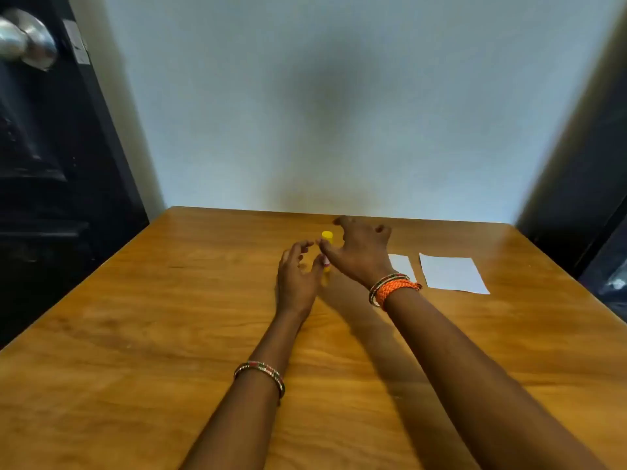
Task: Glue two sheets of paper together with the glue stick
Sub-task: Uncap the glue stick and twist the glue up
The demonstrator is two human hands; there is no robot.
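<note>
A yellow glue stick (pixel 327 237) stands upright on the wooden table (pixel 169 317), near the far edge. My left hand (pixel 297 276) is just to its left, fingers spread and curled, holding nothing. My right hand (pixel 359 252) hovers right beside the stick, fingers apart, thumb near its lower part, which the hands partly hide. Two white sheets of paper lie flat to the right: a larger one (pixel 453 274) and a smaller one (pixel 403 266) partly hidden behind my right wrist.
A pale wall rises directly behind the table's far edge. A dark door with a metal knob (pixel 29 39) stands at the left. Dark furniture (pixel 583 198) borders the table on the right.
</note>
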